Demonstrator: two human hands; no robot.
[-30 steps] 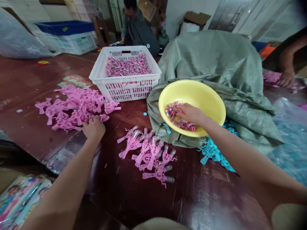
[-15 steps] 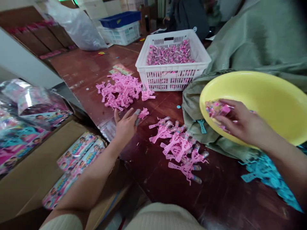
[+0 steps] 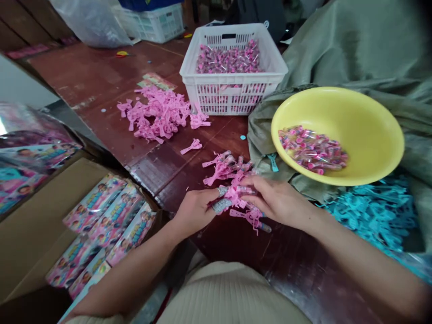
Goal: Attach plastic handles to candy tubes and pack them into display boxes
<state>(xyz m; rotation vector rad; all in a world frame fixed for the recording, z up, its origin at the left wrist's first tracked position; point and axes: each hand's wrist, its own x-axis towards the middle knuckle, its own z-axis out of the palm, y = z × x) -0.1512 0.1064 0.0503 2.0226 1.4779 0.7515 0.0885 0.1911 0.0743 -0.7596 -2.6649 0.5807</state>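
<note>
One left hand, one right hand, one round yellow plastic basin, one near white slatted plastic crate, one far white slatted plastic crate.

no words can be read. the printed packets lying in the cardboard box carry bold lettering across their fronts, but it is too small and blurred to make out. the shiny packets just beside them show the same kind of print, also unreadable.
</note>
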